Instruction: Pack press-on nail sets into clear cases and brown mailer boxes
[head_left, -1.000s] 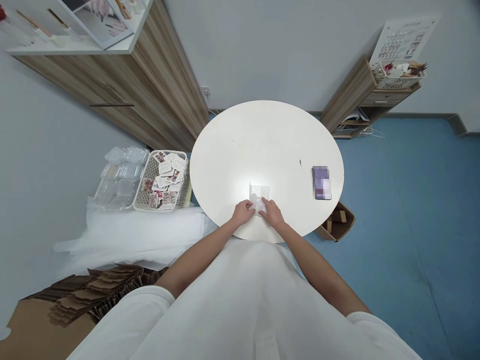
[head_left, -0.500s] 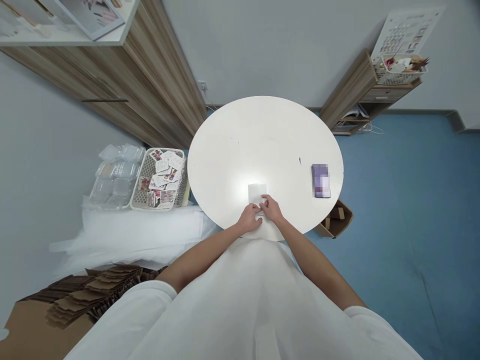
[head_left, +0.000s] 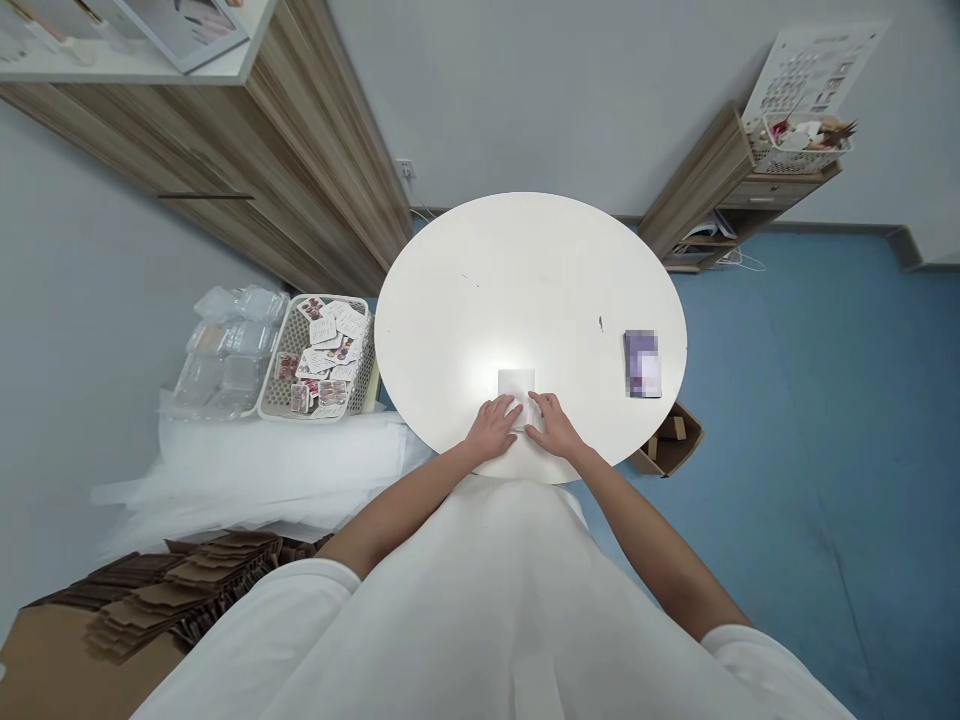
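Observation:
A small white, flat, roughly square piece (head_left: 516, 381), perhaps folded paper or a packet, lies on the round white table (head_left: 525, 270) near its front edge. My left hand (head_left: 493, 428) rests over its left side, fingers spread. On its right edge is my right hand (head_left: 553, 425), fingers apart and touching or just beside it. Part of the piece's near half is covered by the fingers. I cannot tell whether anything lies under it.
A phone-like purple item (head_left: 642, 363) lies on the table's right. Left of the table stand a white basket (head_left: 271, 408) of printed cards and packets, clear plastic boxes (head_left: 232, 350), white sheets (head_left: 285, 460) and folded cardboard (head_left: 187, 590). An open carton (head_left: 686, 455) sits on the floor at right.
My hands have moved apart, the left to the left and the right to the right. Their fingers have spread from a close pinch at the white piece.

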